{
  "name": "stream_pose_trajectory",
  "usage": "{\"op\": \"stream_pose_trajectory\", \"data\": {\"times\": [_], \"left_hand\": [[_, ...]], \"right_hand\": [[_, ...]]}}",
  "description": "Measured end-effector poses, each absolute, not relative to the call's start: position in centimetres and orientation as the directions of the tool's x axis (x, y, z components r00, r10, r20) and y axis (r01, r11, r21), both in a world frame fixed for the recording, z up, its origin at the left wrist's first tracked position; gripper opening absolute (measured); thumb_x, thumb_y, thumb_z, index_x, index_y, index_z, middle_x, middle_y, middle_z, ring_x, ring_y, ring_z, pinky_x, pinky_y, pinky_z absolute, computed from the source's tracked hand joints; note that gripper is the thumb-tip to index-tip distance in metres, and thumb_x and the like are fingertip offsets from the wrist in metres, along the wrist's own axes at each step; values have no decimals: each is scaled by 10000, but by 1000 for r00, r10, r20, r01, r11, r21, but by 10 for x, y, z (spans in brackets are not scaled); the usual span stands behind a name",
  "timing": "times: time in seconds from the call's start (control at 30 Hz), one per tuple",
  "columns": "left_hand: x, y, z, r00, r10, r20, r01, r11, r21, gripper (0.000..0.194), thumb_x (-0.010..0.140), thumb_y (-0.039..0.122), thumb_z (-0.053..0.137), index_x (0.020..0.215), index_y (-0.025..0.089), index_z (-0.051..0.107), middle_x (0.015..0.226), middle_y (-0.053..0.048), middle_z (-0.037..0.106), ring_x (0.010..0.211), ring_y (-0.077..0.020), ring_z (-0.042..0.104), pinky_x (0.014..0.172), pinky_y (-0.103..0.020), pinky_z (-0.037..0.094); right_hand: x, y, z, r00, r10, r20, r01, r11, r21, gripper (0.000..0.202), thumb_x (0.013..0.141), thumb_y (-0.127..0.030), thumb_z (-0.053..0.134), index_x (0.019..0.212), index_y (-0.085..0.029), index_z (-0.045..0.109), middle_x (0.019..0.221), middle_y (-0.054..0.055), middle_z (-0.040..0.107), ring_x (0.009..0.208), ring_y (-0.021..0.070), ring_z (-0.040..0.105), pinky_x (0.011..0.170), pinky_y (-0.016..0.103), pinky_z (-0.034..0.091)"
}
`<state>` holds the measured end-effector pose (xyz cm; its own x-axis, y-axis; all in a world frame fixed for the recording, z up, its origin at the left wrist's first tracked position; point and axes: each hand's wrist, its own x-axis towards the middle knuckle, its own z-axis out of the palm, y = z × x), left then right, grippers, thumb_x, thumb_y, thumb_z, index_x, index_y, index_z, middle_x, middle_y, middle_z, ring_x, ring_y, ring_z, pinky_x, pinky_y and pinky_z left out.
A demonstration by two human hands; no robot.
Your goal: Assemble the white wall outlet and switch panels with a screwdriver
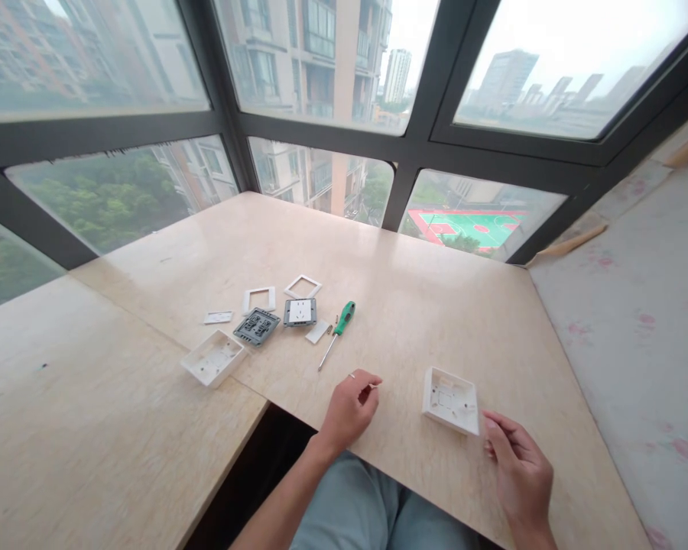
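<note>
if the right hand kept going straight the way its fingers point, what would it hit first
Most likely the right side of the open white box just beside the right hand. There seems to be little or no gap; whether they already touch is hard to tell.

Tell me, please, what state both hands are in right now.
Left hand: partly closed; whether it holds anything cannot be told.
Right hand: partly closed beside a white box; whether it touches it cannot be told.

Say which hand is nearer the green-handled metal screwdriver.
Left. The left hand is on the near side of the screwdriver, apart from it; the right hand is farther off to the right, beside an open white rectangular plastic box.
</note>
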<state>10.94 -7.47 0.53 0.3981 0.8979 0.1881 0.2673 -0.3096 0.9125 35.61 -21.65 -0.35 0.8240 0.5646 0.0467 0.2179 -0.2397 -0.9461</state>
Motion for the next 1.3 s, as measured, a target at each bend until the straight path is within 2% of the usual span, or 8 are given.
{"op": "stream_pose_trajectory", "data": {"times": [0.33, 0.47, 0.57, 0.7, 0.8, 0.93, 1.1, 1.3], "left_hand": [[108, -74, 6, 370, 911, 185, 175, -264, 949, 207, 846, 131, 530, 886, 180, 728, 830, -50, 724, 711, -162, 631, 668, -278, 488], [107, -75, 5, 370, 911, 181, 137, -247, 959, 209, 845, 116, 535, 879, 180, 731, 827, -44, 721, 713, -157, 625, 669, -268, 477], [107, -75, 4, 364, 913, 182, 101, -233, 967, 211, 840, 108, 536, 876, 176, 732, 829, -42, 719, 729, -159, 623, 674, -268, 463], [108, -74, 0, 351, 918, 183, 54, -215, 975, 207, 823, 86, 538, 852, 172, 724, 798, -29, 707, 722, -158, 603, 685, -271, 448], [109, -74, -2, 338, 925, 175, 31, -197, 980, 215, 807, 65, 526, 848, 166, 712, 754, -16, 686, 682, -148, 589, 661, -262, 446], [109, -73, -3, 322, 933, 160, 8, -171, 985, 217, 801, 62, 520, 840, 168, 705, 729, -8, 663, 680, -143, 592, 653, -250, 450], [111, -69, -4, 295, 946, 133, -4, -138, 990, 194, 775, 56, 502, 730, 162, 658, 682, 1, 614, 632, -127, 552, 610, -235, 426], [113, -68, -6, 275, 955, 115, -29, -111, 993, 187, 761, 62, 498, 734, 162, 654, 676, 0, 606, 616, -125, 560, 577, -227, 432]], "right_hand": [[335, -221, 0, 874, 422, 240, 360, -231, -904, 326, 776, -465, 723, 942, -186, 753, 709, 21, 679, 602, 188, 577, 551, 314, 481], [299, -204, 27, 746, 544, 384, 525, -126, -842, 216, 830, -406, 706, 928, -218, 746, 725, 37, 709, 574, 201, 619, 561, 343, 516], [270, -165, 57, 419, 756, 503, 669, 118, -734, 118, 916, -316, 623, 959, -269, 722, 752, 39, 717, 565, 207, 636, 554, 363, 536], [235, -84, 87, 131, 878, 460, 664, 267, -699, 254, 913, -372, 594, 1134, -283, 681, 860, 35, 722, 762, 258, 692, 725, 438, 599], [209, -15, 87, -80, 925, 371, 665, 327, -672, 494, 859, -340, 658, 1332, -223, 579, 1164, 97, 708, 1055, 278, 686, 906, 462, 573], [180, 61, 72, -335, 939, 73, 761, 315, -568, 911, 732, -361, 811, 1510, -132, 395, 1553, 232, 441, 1451, 367, 404, 1180, 540, 340], [158, 109, 52, -405, 908, -108, 801, 296, -520, 1240, 536, -390, 937, 1563, -98, 308, 1532, 291, 448, 1430, 454, 410, 1144, 579, 349], [153, 114, 51, -446, 890, -89, 766, 329, -552, 1250, 534, -284, 928, 1583, -121, 268, 1398, 258, 586, 1322, 445, 519, 1097, 586, 374]]}}
